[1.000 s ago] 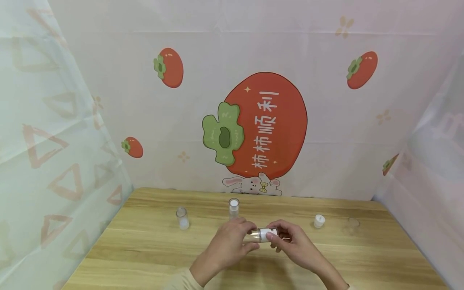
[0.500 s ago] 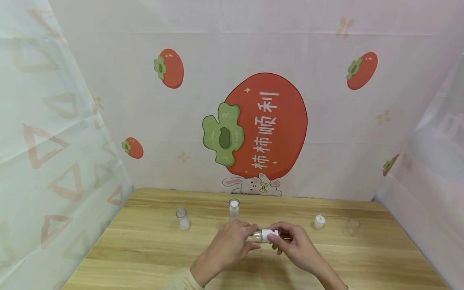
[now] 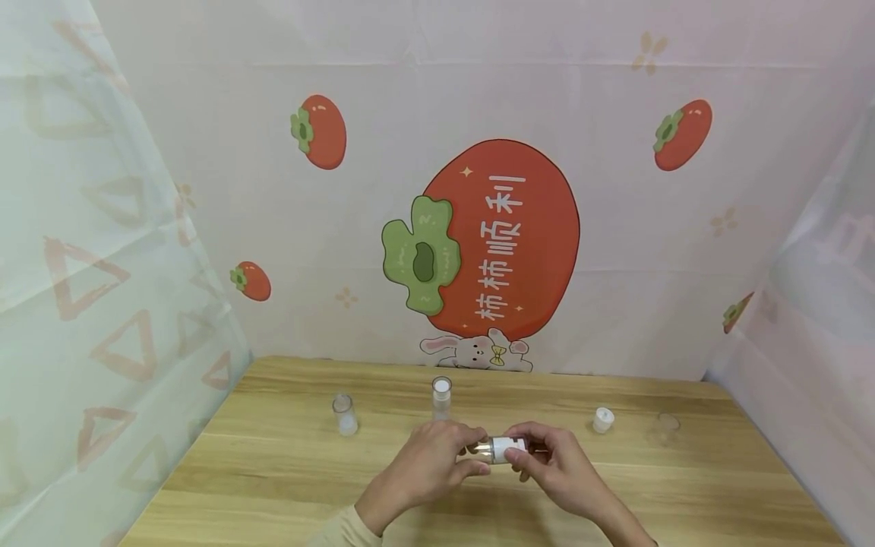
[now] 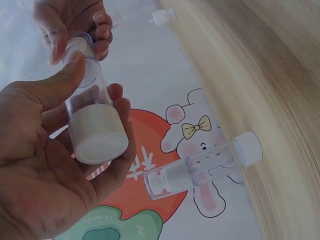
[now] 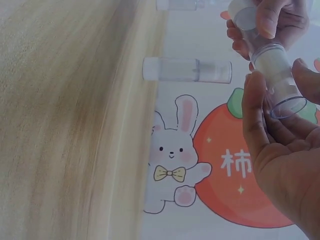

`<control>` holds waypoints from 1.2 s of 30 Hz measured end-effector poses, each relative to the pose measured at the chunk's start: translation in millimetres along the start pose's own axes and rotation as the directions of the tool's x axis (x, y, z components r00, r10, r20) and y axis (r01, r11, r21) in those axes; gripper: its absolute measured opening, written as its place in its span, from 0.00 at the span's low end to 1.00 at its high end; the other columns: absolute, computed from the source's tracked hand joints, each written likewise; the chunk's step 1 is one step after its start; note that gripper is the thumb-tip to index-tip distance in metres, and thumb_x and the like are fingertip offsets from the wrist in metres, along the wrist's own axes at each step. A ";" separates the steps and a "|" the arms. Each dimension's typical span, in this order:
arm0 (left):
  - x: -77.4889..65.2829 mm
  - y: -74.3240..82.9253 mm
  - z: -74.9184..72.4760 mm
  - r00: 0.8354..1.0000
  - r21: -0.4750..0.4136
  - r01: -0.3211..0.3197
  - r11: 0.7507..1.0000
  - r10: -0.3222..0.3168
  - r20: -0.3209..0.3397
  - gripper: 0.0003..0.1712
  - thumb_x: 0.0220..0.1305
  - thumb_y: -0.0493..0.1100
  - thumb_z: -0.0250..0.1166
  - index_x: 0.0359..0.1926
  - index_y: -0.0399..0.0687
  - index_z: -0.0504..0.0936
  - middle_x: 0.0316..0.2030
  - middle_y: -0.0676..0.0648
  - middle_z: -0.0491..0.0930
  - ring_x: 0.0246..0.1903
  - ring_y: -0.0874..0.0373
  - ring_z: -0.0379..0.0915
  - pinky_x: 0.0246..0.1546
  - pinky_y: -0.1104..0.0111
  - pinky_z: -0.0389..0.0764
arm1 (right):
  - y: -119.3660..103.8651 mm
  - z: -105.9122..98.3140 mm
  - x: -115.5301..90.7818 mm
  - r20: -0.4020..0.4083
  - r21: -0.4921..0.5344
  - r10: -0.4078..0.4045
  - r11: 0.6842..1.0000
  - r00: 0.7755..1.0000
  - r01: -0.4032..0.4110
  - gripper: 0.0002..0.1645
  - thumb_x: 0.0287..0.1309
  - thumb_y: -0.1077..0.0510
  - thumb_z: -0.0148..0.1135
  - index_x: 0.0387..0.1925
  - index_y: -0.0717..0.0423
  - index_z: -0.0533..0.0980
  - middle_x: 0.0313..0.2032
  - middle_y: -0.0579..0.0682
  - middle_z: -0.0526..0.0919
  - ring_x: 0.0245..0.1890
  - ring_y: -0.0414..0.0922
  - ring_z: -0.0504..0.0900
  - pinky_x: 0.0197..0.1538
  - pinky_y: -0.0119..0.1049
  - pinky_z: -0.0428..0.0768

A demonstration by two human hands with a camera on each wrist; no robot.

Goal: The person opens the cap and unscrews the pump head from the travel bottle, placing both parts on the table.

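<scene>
A clear pump bottle (image 3: 500, 450) with a white collar lies sideways between my two hands over the table. My left hand (image 3: 429, 465) holds its lower end; in the left wrist view, thumb and fingers curl round the clear body above the white base (image 4: 97, 135). At the other end, my right hand (image 3: 562, 465) pinches the clear cap (image 5: 288, 106) over the white collar between thumb and fingers. Just beyond the left hand, a similar pump bottle (image 3: 441, 393) stands upright with its clear cap on.
To the left stands a clear bottle body (image 3: 345, 415) with a white base. A small white pump top (image 3: 603, 420) sits on the right of the wooden table (image 3: 287, 471), and a clear cap (image 3: 668, 427) stands beyond it. Printed cloth rises behind and at both sides.
Both hands stay at nearly the same place on the pump bottle. The bottle has shifted very slightly right, and more of the dark mark on its white part shows.
</scene>
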State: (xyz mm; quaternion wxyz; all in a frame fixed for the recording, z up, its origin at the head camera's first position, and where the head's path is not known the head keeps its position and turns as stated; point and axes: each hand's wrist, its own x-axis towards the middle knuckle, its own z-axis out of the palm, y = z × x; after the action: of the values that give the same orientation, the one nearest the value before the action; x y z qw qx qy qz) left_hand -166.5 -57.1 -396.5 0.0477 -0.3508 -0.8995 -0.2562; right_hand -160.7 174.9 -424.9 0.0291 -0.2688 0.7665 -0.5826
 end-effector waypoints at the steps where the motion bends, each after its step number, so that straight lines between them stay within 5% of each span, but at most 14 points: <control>1: -0.1 -0.1 -0.1 1.000 -0.008 0.001 1.000 -0.001 0.005 0.08 0.60 0.52 0.73 0.36 0.57 0.85 0.27 0.65 0.78 0.26 0.74 0.69 0.25 0.76 0.71 | 0.3 0.0 -0.2 0.003 0.002 -0.004 1.000 1.000 0.004 0.12 0.68 0.60 0.64 0.47 0.66 0.79 0.32 0.56 0.81 0.29 0.40 0.82 0.31 0.40 0.85; 9: 0.0 -2.6 -1.0 0.999 -0.056 0.008 0.998 -0.006 0.039 0.09 0.61 0.52 0.73 0.39 0.56 0.87 0.27 0.67 0.79 0.28 0.76 0.71 0.28 0.77 0.72 | 0.5 -0.6 -1.9 0.008 -0.012 -0.037 0.999 0.999 0.037 0.11 0.67 0.61 0.64 0.47 0.65 0.79 0.33 0.52 0.81 0.29 0.39 0.81 0.32 0.40 0.85; 21: -1.3 1.5 -2.3 1.000 -0.071 0.009 0.997 -0.009 -0.003 0.11 0.61 0.53 0.73 0.39 0.54 0.88 0.27 0.65 0.80 0.26 0.75 0.70 0.25 0.77 0.71 | 0.0 -0.2 -2.3 -0.043 -0.048 -0.092 0.995 0.995 0.090 0.11 0.66 0.62 0.66 0.48 0.63 0.80 0.35 0.57 0.83 0.28 0.42 0.83 0.30 0.41 0.86; 36: -1.9 4.1 -4.2 0.999 -0.097 0.025 0.995 -0.028 -0.027 0.12 0.61 0.53 0.73 0.41 0.54 0.89 0.27 0.65 0.81 0.26 0.76 0.71 0.25 0.77 0.72 | -2.7 0.2 -1.8 -0.071 -0.055 -0.104 0.993 0.992 0.100 0.11 0.65 0.65 0.66 0.48 0.63 0.80 0.36 0.51 0.84 0.30 0.41 0.84 0.32 0.39 0.86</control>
State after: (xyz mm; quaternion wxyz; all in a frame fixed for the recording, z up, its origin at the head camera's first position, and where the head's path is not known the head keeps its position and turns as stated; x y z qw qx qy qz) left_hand -162.8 -57.7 -391.6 0.0401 -0.3372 -0.8898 -0.3049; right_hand -158.0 175.1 -423.0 -0.0359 -0.2866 0.7670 -0.5730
